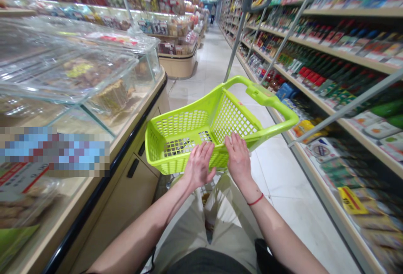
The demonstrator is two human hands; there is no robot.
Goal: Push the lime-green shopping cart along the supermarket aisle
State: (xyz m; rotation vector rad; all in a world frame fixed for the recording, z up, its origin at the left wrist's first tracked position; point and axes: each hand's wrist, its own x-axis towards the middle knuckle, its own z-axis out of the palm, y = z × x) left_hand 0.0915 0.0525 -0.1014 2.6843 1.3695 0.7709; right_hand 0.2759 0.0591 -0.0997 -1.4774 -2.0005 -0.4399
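Note:
A lime-green plastic shopping basket (201, 133) with mesh walls stands in front of me, and it looks empty. My left hand (198, 165) lies flat against its near rim with the fingers spread. My right hand (239, 159) rests on the same rim a little further right, also spread and not curled around it. A long green handle (270, 102) rises from the basket's far side. A red cord (255, 199) circles my right wrist.
A glass-lidded food counter (72, 68) runs along the left. Packed goods shelves (346, 51) line the right. Grey metal rods (283, 43) cross the view above the basket. Between them, a tiled aisle (277, 173) stretches ahead to a distant person (213, 14).

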